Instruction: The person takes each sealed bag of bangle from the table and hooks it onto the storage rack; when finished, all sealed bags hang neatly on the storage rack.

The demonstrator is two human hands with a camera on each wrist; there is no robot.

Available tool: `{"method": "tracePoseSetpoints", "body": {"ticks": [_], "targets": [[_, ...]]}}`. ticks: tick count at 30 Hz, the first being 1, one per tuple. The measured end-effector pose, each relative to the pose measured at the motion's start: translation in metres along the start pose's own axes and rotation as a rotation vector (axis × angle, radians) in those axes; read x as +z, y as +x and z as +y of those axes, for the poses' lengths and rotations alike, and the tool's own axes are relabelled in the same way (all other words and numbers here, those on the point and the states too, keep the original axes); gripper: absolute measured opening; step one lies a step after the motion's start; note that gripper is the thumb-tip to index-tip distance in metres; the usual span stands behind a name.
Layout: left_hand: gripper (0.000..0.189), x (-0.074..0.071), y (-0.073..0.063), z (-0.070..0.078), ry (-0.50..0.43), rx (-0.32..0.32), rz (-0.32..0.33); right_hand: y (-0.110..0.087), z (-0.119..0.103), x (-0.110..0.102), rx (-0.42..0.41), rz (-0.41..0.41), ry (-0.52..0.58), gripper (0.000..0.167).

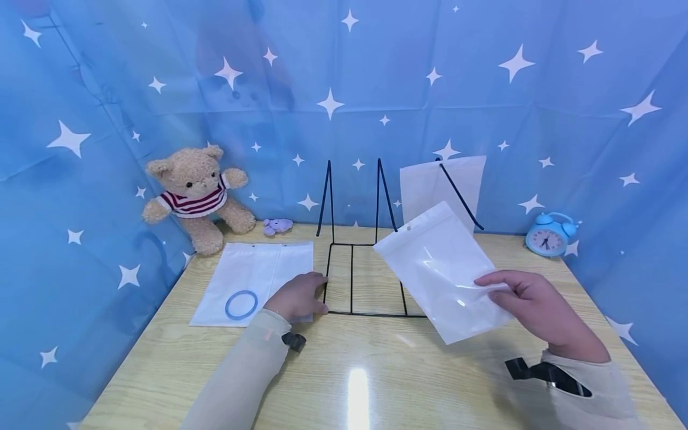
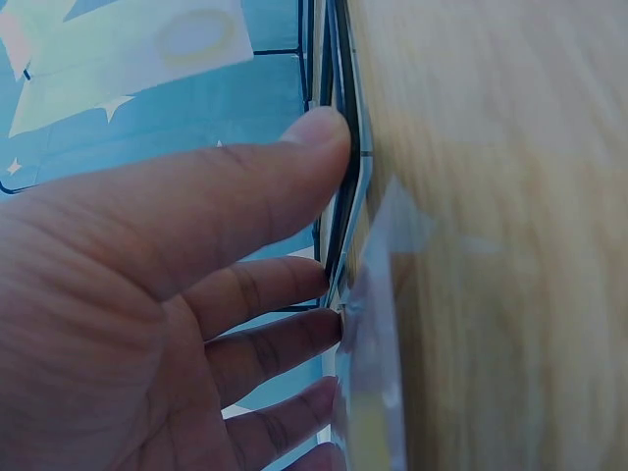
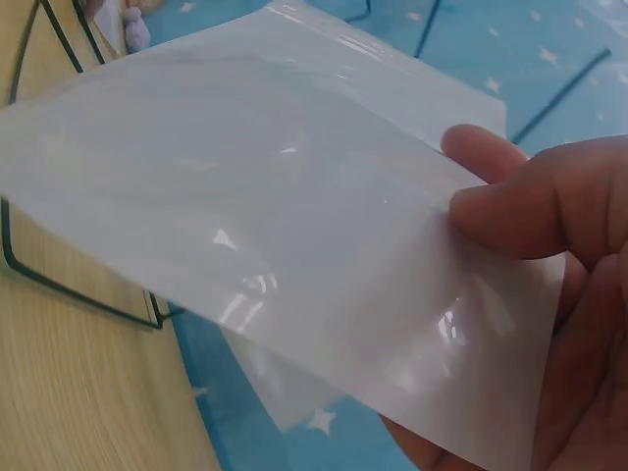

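My right hand (image 1: 524, 304) pinches a glossy white zip bag (image 1: 446, 275) by its lower right side, thumb in front. The bag is tilted, with a small hole near its zip edge. Behind it another white bag (image 1: 421, 185) hangs at the right prong of a black wire rack (image 1: 352, 280). My left hand (image 1: 298, 295) holds the rack's left base rod; in the left wrist view the thumb (image 2: 294, 157) lies against the black wire. Beneath that hand a white bag (image 1: 236, 263) lies flat, with a blue ring (image 1: 226, 306) on or inside it; I cannot tell which.
A teddy bear (image 1: 196, 185) in a striped shirt sits at the back left, beside a small purple toy (image 1: 277, 226). At the back right stands a blue alarm clock (image 1: 546, 236). A blue star-patterned curtain (image 1: 355, 65) closes off the wooden table (image 1: 408, 382) behind and at the sides.
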State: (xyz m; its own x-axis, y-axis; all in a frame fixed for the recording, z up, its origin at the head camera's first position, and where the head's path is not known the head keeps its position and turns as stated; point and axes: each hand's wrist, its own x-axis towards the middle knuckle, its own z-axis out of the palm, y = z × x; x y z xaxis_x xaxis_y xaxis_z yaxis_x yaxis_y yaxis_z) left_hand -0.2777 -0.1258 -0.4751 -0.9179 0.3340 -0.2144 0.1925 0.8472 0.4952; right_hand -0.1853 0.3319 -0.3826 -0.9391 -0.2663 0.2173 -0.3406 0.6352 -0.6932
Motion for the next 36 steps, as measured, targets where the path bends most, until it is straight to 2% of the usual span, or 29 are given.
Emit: {"method": "tracePoseSetpoints", "body": {"ticks": [8, 19, 23, 36], "targets": [[0.074, 0.001, 0.0, 0.0, 0.0, 0.005, 0.002, -0.004, -0.015, 0.005, -0.111, -0.039, 0.027, 0.029], [0.075, 0.0, 0.0, 0.0, 0.019, 0.006, 0.007, -0.009, -0.018, 0.0, -0.304, -0.103, 0.245, 0.039], [0.075, 0.0, 0.001, 0.0, 0.023, 0.008, 0.013, -0.009, -0.018, 0.002, -0.318, -0.113, 0.313, 0.04], [0.076, 0.001, 0.002, -0.001, 0.021, 0.007, 0.011, -0.003, -0.024, 0.015, -0.277, -0.076, 0.252, 0.035]]}}
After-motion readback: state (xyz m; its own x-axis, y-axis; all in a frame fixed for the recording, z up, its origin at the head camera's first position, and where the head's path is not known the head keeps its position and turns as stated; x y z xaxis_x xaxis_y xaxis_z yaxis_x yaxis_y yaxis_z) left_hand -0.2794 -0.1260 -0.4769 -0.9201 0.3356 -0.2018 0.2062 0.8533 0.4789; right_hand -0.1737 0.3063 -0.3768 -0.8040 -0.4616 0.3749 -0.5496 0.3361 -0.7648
